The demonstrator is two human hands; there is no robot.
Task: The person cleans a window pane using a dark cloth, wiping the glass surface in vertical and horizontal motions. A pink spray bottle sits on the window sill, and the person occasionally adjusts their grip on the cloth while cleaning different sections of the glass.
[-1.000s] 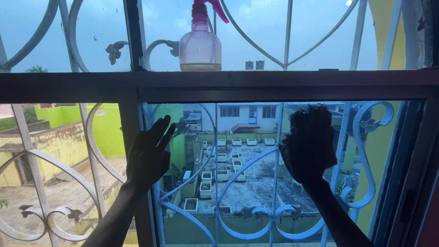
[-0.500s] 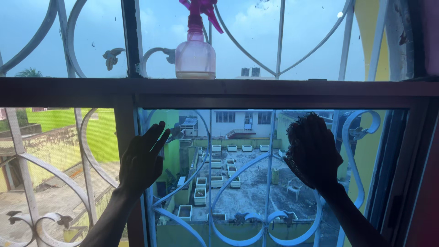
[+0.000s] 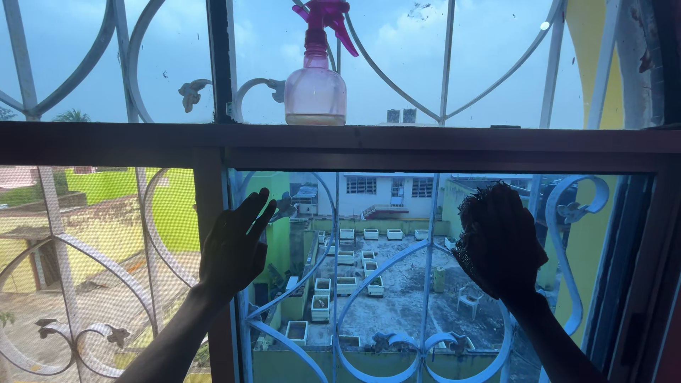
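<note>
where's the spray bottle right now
In the head view, the spray bottle stands upright on the window's horizontal frame bar, top centre, above the left hand.

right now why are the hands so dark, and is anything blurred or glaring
Head view: strong backlight from the bright sky behind the glass turns the left hand, the right hand and the window frame into near silhouettes; detail of whatever the right hand presses to the pane is lost. The pink spray bottle and outside buildings stay sharp. No strong glare, only specks on the upper glass.
</note>
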